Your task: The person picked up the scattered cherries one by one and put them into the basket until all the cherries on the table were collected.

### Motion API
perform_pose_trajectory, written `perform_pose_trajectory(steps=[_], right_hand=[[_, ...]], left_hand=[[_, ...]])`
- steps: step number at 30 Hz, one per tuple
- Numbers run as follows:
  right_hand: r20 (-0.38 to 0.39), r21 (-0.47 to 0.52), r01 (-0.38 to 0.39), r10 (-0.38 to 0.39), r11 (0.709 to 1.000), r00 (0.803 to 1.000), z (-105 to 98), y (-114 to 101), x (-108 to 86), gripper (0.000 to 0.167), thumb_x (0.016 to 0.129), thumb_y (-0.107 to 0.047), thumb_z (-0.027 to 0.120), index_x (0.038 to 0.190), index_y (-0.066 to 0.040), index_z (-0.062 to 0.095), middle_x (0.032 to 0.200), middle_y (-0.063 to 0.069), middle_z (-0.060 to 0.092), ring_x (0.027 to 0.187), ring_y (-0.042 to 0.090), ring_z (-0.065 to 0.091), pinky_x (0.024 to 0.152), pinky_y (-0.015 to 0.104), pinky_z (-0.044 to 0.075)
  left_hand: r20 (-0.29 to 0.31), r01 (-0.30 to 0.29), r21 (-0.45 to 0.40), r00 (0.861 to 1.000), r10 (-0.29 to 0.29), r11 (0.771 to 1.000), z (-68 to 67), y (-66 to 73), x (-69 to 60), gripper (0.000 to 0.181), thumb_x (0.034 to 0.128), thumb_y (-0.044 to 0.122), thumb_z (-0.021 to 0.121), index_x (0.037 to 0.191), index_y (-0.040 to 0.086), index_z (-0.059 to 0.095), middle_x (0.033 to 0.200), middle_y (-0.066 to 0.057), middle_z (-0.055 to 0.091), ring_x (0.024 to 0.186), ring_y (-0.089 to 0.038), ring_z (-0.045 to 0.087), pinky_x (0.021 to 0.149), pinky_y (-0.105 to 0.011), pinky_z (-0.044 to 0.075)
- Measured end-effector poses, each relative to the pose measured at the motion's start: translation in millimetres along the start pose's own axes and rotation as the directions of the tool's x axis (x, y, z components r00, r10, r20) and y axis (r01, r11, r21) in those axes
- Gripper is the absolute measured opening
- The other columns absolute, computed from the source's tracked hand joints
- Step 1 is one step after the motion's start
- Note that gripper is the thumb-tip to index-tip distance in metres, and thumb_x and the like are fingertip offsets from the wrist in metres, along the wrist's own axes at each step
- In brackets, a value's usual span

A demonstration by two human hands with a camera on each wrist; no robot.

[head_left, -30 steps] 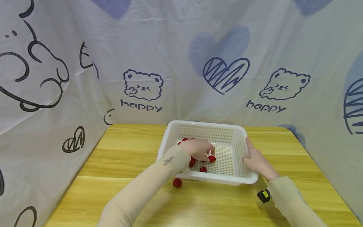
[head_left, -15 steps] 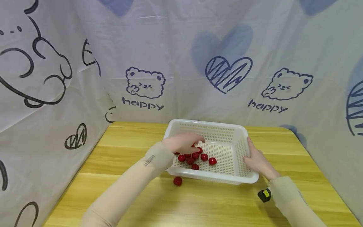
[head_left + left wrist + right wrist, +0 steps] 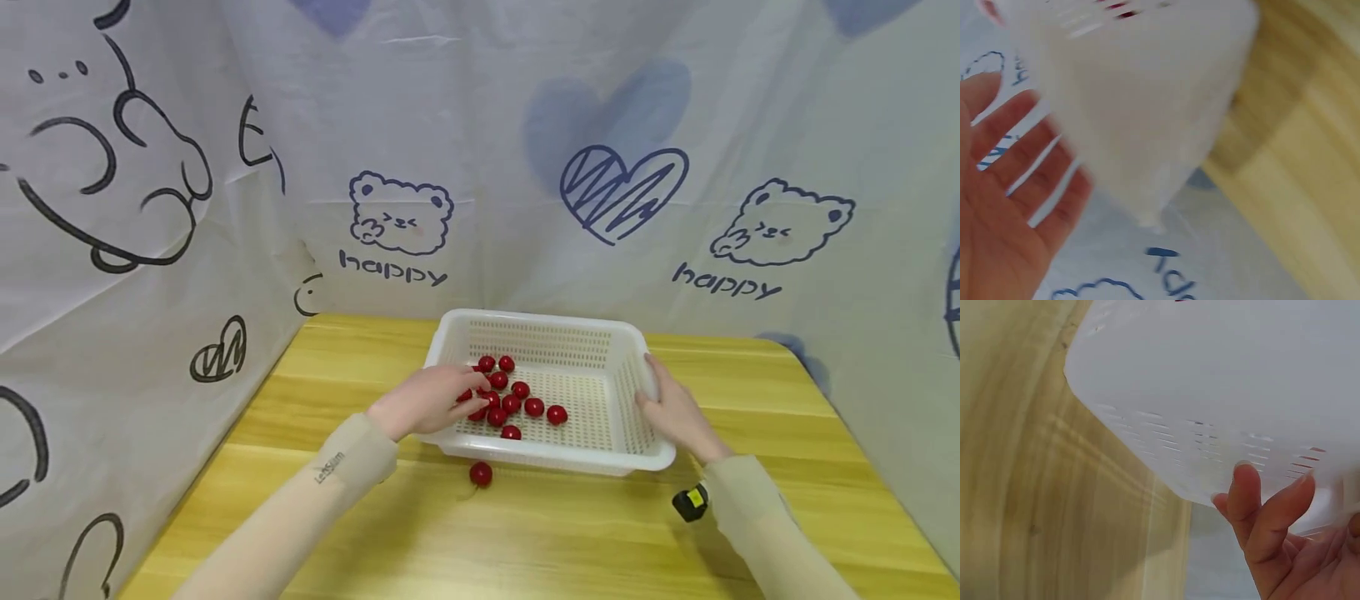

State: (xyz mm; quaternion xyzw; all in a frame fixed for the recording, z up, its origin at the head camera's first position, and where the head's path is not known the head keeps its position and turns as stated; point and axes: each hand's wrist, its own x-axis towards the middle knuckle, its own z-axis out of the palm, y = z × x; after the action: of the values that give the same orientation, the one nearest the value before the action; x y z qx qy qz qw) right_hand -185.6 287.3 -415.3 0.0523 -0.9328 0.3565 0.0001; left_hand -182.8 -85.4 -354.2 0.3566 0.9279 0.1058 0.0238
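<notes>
A white slotted plastic basket point(image 3: 547, 457) stands on the wooden table, with several red cherries point(image 3: 534, 407) gathered mostly in its left half. My left hand point(image 3: 427, 400) is over the basket's left side, its relaxed fingers above the cherries. The left wrist view has that hand point(image 3: 1016, 194) with fingers extended beside the basket wall point(image 3: 1129, 112); I see nothing held. At the right end, my right hand point(image 3: 682, 417) grips the basket's side, and its fingers point(image 3: 1250, 494) lie against the slotted outer wall in the right wrist view. One cherry point(image 3: 481, 474) with a stem lies on the table before the basket.
The wooden table point(image 3: 570, 533) extends around the basket. A small black object with a yellow patch point(image 3: 690, 502) is by the right cuff. A printed white cloth point(image 3: 510, 267) hangs behind the table and along both sides.
My left hand has drawn back leftward from the middle of the basket, uncovering more cherries. Cherries inside have shifted slightly. My right hand stays at the right end. The head view has turned slightly.
</notes>
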Motion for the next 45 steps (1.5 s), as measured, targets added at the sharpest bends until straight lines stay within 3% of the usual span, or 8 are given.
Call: perform_pose_trajectory(steps=[5, 12, 19, 22, 28, 32, 42, 45], right_hand=[[0.001, 0.022, 0.022, -0.022, 1.000, 1.000, 0, 1, 8.3, 0.070, 0.104, -0.024, 0.044, 0.160, 0.001, 0.010, 0.148, 0.042, 0.037, 0.114, 0.054, 0.061, 0.084, 0.054, 0.061], [0.008, 0.079, 0.022, -0.023, 0.997, 1.000, -2, -4, 11.2, 0.067, 0.108, -0.033, 0.039, 0.160, -0.001, 0.013, 0.128, 0.042, 0.057, 0.096, 0.042, 0.071, 0.072, 0.042, 0.063], [-0.194, -0.080, 0.129, -0.143, 0.988, 0.971, -4, -27, -9.6, 0.061, 0.106, -0.030, 0.043, 0.155, 0.004, 0.027, 0.148, 0.037, 0.042, 0.131, 0.055, 0.046, 0.105, 0.070, 0.043], [-0.310, -0.120, 0.231, -0.257, 0.966, 0.915, 0, -41, -20.7, 0.055, 0.103, -0.022, 0.050, 0.149, 0.005, 0.038, 0.146, 0.035, 0.044, 0.133, 0.055, 0.041, 0.108, 0.074, 0.032], [-0.388, -0.201, 0.448, -0.490, 0.871, 0.781, 16, -69, -41.4, 0.046, 0.095, -0.009, 0.060, 0.138, 0.005, 0.052, 0.132, 0.028, 0.056, 0.120, 0.045, 0.052, 0.102, 0.062, 0.042], [-0.321, -0.263, 0.573, -0.630, 0.776, 0.707, 29, -85, -55.8, 0.046, 0.091, -0.008, 0.063, 0.135, 0.001, 0.056, 0.134, 0.022, 0.058, 0.123, 0.038, 0.054, 0.103, 0.057, 0.048], [-0.087, -0.312, 0.827, -0.881, 0.467, 0.465, 72, -114, -75.3, 0.040, 0.088, -0.008, 0.063, 0.128, -0.007, 0.063, 0.127, 0.012, 0.063, 0.114, 0.025, 0.063, 0.094, 0.039, 0.059], [0.002, -0.301, 0.854, -0.895, 0.424, 0.445, 86, -119, -79.0, 0.042, 0.086, -0.008, 0.066, 0.128, -0.010, 0.064, 0.125, 0.010, 0.064, 0.113, 0.021, 0.065, 0.095, 0.034, 0.059]], left_hand=[[-0.088, -0.022, -0.018, 0.996, 0.021, 1.000, 14.9, -13.3, -16.9, 0.031, 0.1041, 0.033, 0.053, 0.120, 0.013, 0.069, 0.111, -0.001, 0.073, 0.101, -0.020, 0.070, 0.093, -0.039, 0.058], [-0.192, -0.049, 0.029, 0.980, 0.054, 0.998, 35.3, -27.5, -35.1, 0.030, 0.1038, 0.036, 0.052, 0.112, 0.015, 0.071, 0.104, 0.002, 0.074, 0.093, -0.016, 0.070, 0.088, -0.037, 0.058], [-0.285, -0.108, 0.069, 0.951, 0.124, 0.992, 48.5, -35.8, -42.4, 0.033, 0.1002, 0.039, 0.056, 0.107, 0.012, 0.073, 0.101, -0.002, 0.076, 0.094, -0.018, 0.070, 0.090, -0.039, 0.054], [-0.301, -0.107, 0.087, 0.945, 0.128, 0.990, 51.4, -36.6, -43.3, 0.035, 0.0974, 0.044, 0.058, 0.107, 0.013, 0.073, 0.101, 0.000, 0.076, 0.097, -0.017, 0.069, 0.095, -0.039, 0.052], [-0.316, -0.109, 0.087, 0.939, 0.131, 0.990, 54.8, -41.4, -42.3, 0.034, 0.0962, 0.042, 0.059, 0.107, 0.014, 0.073, 0.102, 0.002, 0.076, 0.099, -0.017, 0.069, 0.100, -0.041, 0.051], [-0.314, -0.100, 0.056, 0.943, 0.112, 0.993, 54.8, -47.1, -41.2, 0.033, 0.0957, 0.039, 0.059, 0.108, 0.012, 0.073, 0.103, 0.000, 0.076, 0.099, -0.020, 0.070, 0.102, -0.043, 0.050], [-0.359, -0.094, 0.069, 0.927, 0.112, 0.993, 57.9, -57.9, -37.9, 0.020, 0.0927, 0.031, 0.061, 0.084, 0.018, 0.074, 0.081, 0.008, 0.074, 0.081, -0.012, 0.068, 0.100, -0.041, 0.051], [-0.376, -0.095, 0.081, 0.919, 0.119, 0.992, 59.2, -59.1, -37.4, 0.026, 0.0921, 0.030, 0.060, 0.070, 0.020, 0.070, 0.067, 0.011, 0.069, 0.070, -0.009, 0.064, 0.097, -0.039, 0.051]])
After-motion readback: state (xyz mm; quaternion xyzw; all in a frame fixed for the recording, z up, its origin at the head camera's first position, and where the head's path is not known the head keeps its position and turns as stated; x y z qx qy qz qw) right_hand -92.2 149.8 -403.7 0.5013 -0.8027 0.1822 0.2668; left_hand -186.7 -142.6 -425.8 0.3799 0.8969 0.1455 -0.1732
